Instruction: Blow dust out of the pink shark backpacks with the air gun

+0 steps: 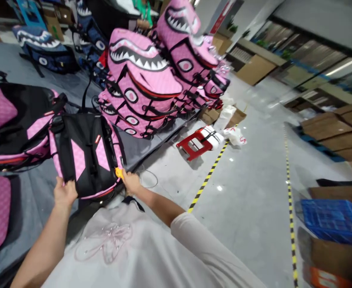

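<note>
A pink and black backpack (pixel 87 158) lies back side up on the grey table (pixel 28 188), straps showing. My left hand (pixel 64 194) grips its lower left edge, fingers curled under it. At the bag's lower right corner, my right hand (pixel 130 182) is closed on a small yellow object (pixel 119 173) that touches the bag; what it is I cannot tell. More pink backpacks (pixel 10 124) lie to the left.
A tall pile of pink shark-face backpacks (pixel 152 80) fills the table's far end, with dark blue ones (pixel 44 48) behind. On the floor: a red stool (pixel 193 146), yellow-black tape line (pixel 207 176), cardboard boxes (pixel 337 128), a blue crate (pixel 334 220).
</note>
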Action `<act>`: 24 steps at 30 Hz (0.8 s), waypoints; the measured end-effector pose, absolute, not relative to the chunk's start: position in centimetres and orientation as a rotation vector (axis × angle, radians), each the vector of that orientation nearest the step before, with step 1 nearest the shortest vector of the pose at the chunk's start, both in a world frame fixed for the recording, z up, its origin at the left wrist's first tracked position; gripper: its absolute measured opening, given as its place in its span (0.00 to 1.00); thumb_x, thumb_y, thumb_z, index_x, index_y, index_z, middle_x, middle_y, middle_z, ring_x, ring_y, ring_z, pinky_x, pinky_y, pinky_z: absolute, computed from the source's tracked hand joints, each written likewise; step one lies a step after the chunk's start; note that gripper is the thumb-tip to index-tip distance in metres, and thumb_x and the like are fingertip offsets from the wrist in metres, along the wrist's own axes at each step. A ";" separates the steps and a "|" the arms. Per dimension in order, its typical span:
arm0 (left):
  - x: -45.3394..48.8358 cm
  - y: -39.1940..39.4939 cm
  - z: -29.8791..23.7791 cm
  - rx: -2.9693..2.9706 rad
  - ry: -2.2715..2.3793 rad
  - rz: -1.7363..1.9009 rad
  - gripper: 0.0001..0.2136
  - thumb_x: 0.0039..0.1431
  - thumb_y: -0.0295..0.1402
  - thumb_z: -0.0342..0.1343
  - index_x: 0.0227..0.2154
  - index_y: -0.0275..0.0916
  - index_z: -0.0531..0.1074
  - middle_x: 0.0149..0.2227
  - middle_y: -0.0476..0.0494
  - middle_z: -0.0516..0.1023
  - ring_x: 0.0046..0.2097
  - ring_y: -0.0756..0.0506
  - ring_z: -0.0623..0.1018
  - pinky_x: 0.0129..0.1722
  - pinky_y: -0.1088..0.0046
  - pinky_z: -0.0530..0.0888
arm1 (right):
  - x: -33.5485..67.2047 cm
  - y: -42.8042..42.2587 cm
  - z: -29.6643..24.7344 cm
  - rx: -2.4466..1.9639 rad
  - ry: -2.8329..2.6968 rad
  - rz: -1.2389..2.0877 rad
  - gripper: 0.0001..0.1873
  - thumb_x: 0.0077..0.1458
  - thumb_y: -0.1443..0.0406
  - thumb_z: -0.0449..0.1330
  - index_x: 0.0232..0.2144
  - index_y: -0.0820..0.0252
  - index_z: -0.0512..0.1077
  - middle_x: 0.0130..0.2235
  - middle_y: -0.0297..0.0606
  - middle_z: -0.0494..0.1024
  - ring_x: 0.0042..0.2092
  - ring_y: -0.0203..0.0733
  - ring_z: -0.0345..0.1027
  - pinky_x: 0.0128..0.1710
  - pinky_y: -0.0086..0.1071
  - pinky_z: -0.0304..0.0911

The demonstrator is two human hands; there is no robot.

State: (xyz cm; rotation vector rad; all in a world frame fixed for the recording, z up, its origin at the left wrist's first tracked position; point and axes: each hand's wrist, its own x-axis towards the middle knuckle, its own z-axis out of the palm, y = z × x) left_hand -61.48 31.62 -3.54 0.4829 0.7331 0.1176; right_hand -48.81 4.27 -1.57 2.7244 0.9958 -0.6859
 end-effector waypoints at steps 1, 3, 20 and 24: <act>-61.7 31.1 -3.5 0.413 0.712 0.206 0.34 0.65 0.60 0.32 0.56 0.44 0.71 0.49 0.46 0.82 0.59 0.42 0.75 0.58 0.60 0.75 | -48.9 4.2 -1.4 2.714 0.979 -0.691 0.29 0.72 0.57 0.41 0.69 0.65 0.47 0.48 0.56 0.75 0.47 0.49 0.75 0.44 0.37 0.68; -61.9 30.3 -3.2 0.301 0.674 0.247 0.42 0.59 0.66 0.35 0.57 0.34 0.71 0.47 0.33 0.82 0.57 0.36 0.77 0.57 0.54 0.74 | -49.0 3.7 -1.1 2.704 0.960 -0.690 0.29 0.72 0.58 0.41 0.69 0.64 0.47 0.47 0.55 0.76 0.46 0.47 0.75 0.44 0.34 0.67; -59.7 29.7 -1.9 0.339 0.634 0.087 0.54 0.55 0.70 0.26 0.56 0.22 0.70 0.44 0.23 0.81 0.54 0.31 0.78 0.51 0.50 0.76 | -52.5 -2.6 1.4 2.943 0.743 -0.787 0.26 0.69 0.61 0.44 0.65 0.64 0.58 0.45 0.47 0.81 0.41 0.46 0.77 0.37 0.31 0.63; -59.6 29.6 -2.3 0.359 0.607 0.076 0.51 0.56 0.70 0.29 0.56 0.24 0.70 0.45 0.24 0.81 0.55 0.31 0.78 0.52 0.50 0.76 | -56.0 -6.1 3.4 3.002 0.656 -0.890 0.26 0.69 0.59 0.45 0.64 0.64 0.60 0.41 0.46 0.82 0.39 0.47 0.78 0.36 0.31 0.63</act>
